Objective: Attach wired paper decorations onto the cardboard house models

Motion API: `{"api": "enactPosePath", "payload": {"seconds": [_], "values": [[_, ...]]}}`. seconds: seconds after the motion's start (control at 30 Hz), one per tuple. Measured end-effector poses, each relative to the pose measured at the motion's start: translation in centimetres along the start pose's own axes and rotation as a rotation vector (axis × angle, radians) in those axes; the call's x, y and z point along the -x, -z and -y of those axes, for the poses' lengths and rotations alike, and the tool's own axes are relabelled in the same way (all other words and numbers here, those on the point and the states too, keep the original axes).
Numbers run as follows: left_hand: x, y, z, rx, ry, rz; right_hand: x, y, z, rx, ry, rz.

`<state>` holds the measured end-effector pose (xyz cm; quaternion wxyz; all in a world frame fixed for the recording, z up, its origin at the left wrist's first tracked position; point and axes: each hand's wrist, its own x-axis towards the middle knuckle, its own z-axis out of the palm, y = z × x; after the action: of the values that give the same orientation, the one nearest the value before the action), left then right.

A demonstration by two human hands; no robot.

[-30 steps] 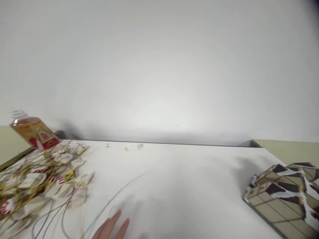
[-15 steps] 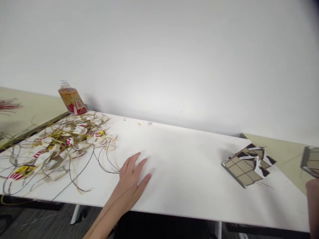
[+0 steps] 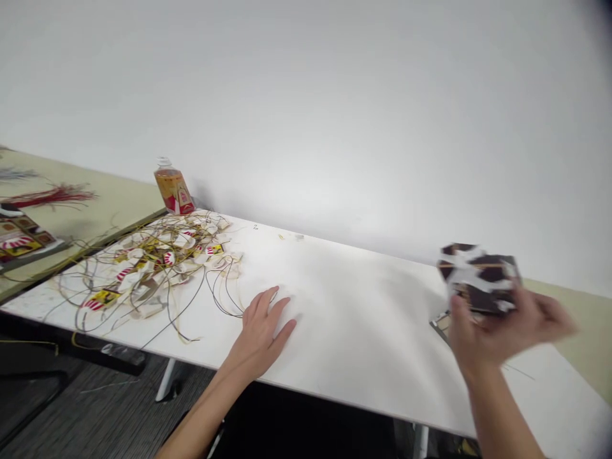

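White wall behind the tabletop, R hand w/ a dark model pc up in the air!

And it's gripped, blurry but clear enough, over the tabletop's right end; tiled pc lies on the surface there, mostly hidden behind the R hand. L hand holds nothing: palm down, fingers spread, mid-tabletop toward the near edge, can't tell if it's pressing. Wired pcs sprawl over the left end, bottle at the far-left corner. Progress, my read: pick-up's done, model pc not set down yet; tiled pc's on the tabletop, wired pcs lie tangled, neither of the hands on 'em ATM.
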<state>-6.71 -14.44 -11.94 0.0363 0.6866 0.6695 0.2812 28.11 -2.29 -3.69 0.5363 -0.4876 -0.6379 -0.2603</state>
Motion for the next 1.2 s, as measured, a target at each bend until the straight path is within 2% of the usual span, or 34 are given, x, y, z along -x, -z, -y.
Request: {"api": "enactPosePath", "payload": {"seconds": [0.07,0.13,0.23,0.33,0.5,0.63,0.77,0.83,1.03,1.13,1.2], "values": [[0.1,-0.2,0.2,0.007,0.016,-0.017,0.7,-2.7,2.4,-0.03,0.21,-0.031],[0.0,-0.3,0.5,0.027,0.048,-0.041,1.7,-5.4,4.4,-0.069,0.325,0.027],[-0.3,-0.1,1.3,0.067,0.131,-0.119,3.9,-8.6,6.1,-0.055,0.399,0.129],[-0.9,0.6,3.0,0.041,0.171,-0.19,6.2,-10.1,6.4,-0.042,0.372,0.197],[-2.6,2.6,6.2,-0.204,0.26,-0.188,8.3,-10.0,6.0,-0.019,0.395,0.29],[-4.1,4.5,7.6,-0.419,0.378,-0.017,8.6,-9.5,6.7,0.004,0.371,0.328],[-5.6,6.2,8.3,-0.447,0.442,0.122,9.0,-9.2,7.7,-0.028,0.367,0.386],[-6.1,6.7,8.5,-0.443,0.471,0.152,9.2,-9.1,8.0,-0.038,0.365,0.411],[-7.2,7.6,8.4,-0.448,0.51,0.125,9.4,-9.2,8.2,-0.046,0.352,0.482],[-7.6,9.6,7.8,-0.418,0.477,0.096,9.4,-9.2,8.4,-0.044,0.329,0.493],[-8.1,11.6,7.0,-0.368,0.439,0.02,9.5,-9.2,8.5,-0.035,0.324,0.494]]}}
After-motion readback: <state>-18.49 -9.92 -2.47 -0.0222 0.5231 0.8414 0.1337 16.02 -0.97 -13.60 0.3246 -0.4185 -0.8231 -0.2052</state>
